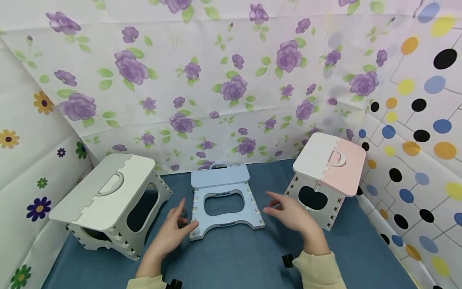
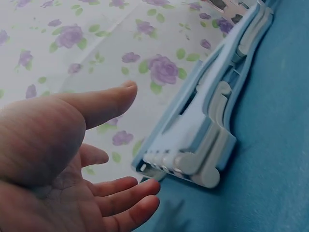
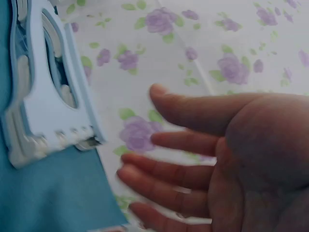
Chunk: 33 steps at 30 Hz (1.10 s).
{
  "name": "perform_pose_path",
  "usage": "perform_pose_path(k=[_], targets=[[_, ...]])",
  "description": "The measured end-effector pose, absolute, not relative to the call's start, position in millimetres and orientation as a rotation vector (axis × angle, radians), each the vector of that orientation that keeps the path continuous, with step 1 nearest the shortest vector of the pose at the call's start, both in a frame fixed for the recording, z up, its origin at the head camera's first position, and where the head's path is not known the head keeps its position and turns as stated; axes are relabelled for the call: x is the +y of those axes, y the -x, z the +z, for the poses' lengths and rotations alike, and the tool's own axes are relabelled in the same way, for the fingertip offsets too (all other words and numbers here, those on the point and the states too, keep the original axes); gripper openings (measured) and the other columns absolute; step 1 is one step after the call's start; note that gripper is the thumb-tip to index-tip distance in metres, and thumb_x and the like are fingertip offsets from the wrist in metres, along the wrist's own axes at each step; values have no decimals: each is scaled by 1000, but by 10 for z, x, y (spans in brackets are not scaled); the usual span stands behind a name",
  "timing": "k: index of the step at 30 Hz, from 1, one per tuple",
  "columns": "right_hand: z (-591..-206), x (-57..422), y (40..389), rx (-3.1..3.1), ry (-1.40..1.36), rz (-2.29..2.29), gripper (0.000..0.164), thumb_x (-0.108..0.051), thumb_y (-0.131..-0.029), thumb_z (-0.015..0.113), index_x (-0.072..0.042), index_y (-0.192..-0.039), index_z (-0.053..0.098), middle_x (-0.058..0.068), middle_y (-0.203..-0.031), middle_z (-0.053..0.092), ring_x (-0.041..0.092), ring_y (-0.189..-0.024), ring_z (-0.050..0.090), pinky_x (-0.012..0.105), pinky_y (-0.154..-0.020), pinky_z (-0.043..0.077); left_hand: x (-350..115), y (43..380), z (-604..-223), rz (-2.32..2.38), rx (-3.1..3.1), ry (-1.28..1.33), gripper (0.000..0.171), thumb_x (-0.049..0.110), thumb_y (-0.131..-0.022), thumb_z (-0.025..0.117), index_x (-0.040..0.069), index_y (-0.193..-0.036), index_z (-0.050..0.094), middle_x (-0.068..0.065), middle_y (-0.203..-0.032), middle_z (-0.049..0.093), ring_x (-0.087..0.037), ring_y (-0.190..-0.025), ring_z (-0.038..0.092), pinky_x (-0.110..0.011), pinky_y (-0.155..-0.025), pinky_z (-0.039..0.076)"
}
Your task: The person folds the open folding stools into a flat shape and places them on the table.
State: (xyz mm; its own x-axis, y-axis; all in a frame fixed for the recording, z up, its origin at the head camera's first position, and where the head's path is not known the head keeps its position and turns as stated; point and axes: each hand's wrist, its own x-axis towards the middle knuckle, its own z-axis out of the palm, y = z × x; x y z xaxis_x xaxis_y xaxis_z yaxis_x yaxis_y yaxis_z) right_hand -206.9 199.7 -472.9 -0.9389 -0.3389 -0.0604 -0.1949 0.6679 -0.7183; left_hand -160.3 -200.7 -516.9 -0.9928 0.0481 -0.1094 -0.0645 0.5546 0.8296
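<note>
A light blue folding step stool (image 1: 228, 200) lies folded flat on the blue table, its small carry handle toward the back wall. Just left of it hovers my left hand (image 1: 172, 230), fingers loosely spread; the thumb tip overlaps the stool's left corner in the head view, but the left wrist view shows a gap. To the right, my right hand (image 1: 290, 213) is held apart from the stool with relaxed fingers and nothing in it. In the wrist views the folded stool shows edge-on beside the left hand (image 2: 82, 169) and the right hand (image 3: 231, 164).
An unfolded grey-white step stool (image 1: 115, 176) stands at the left. At the right stands another unfolded stool (image 1: 326, 160) with a white and pink top. Floral cloth (image 1: 231, 88) hangs behind the blue table (image 1: 231, 261), and dotted cloth (image 1: 415, 140) hangs at the right.
</note>
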Motion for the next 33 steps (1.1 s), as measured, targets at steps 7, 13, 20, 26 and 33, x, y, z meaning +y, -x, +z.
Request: perform_pose_path(k=[7,13,20,26,33], targets=[[-4488,2359,1929,2808,527,-1344,45,-31,-107,70,-17,-150,63,1,-119,75,21,-104,72,36,-83,59,-1955,1588,-5085,1474,2732,1,90,33,-104,74,14,-173,19,-21,-161,40,-36,-136,53,-58,-102,49],[-4275,2715,1654,2842,594,-1718,32,-10,-108,67,-8,-140,69,10,-117,75,13,-98,74,22,-82,59,-1867,1580,-5095,1594,2746,3,78,28,-105,73,16,-170,31,-17,-158,46,-32,-137,53,-52,-104,49],[-4000,3104,1410,3066,235,-2052,23,2,-105,66,7,-126,73,-2,-102,77,10,-82,71,16,-75,57,-1778,1554,-5086,1726,2768,21,61,21,-105,74,12,-161,50,-11,-149,57,-29,-130,58,-52,-102,50],[-3933,3556,1549,2884,-442,-2521,29,-16,-105,72,2,-127,76,-2,-102,74,11,-80,65,11,-69,52,-1743,1527,-5067,1742,2755,12,52,20,-105,73,12,-154,58,-10,-137,65,-24,-121,63,-46,-97,52],[-4032,3997,1848,2410,-978,-2596,44,-42,-100,72,-20,-138,74,-10,-119,69,5,-99,62,10,-71,50,-1734,1490,-5098,1757,2702,-53,53,26,-105,74,10,-153,60,-6,-135,66,-22,-118,64,-40,-94,52]])
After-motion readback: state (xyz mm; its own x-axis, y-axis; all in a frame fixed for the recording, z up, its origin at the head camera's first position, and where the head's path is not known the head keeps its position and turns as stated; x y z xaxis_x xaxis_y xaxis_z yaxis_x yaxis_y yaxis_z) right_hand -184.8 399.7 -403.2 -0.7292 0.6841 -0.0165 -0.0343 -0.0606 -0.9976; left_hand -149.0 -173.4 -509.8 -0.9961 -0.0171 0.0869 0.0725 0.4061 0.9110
